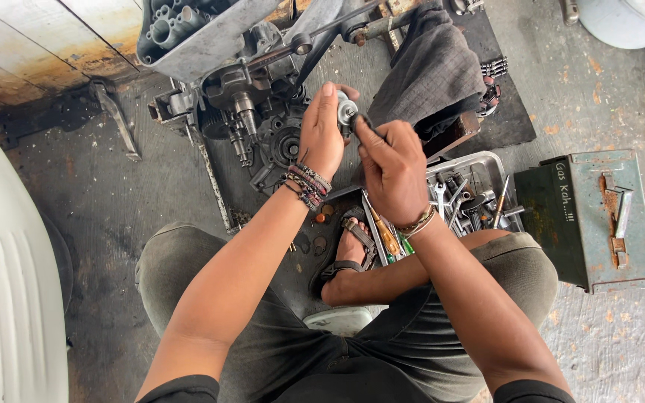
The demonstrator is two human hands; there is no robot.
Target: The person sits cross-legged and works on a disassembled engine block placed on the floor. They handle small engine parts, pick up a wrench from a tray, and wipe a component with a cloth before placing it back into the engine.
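My left hand point(321, 134) holds a small round metal part point(346, 110) up in front of me, fingers wrapped around it. My right hand point(390, 168) is closed on a thin dark tool point(362, 120) whose tip touches that part. Both wrists wear bracelets. Just beyond the hands lies an opened grey engine point(263, 112) with bare shafts and gears. I sit low with knees spread, one sandalled foot point(349, 250) on the ground between them.
A metal tray point(479, 168) of wrenches and screwdrivers lies at my right knee. A rusty green metal box point(595, 216) stands further right. Another person's trouser leg point(431, 67) is behind the tray. A white panel point(9, 276) fills the left edge.
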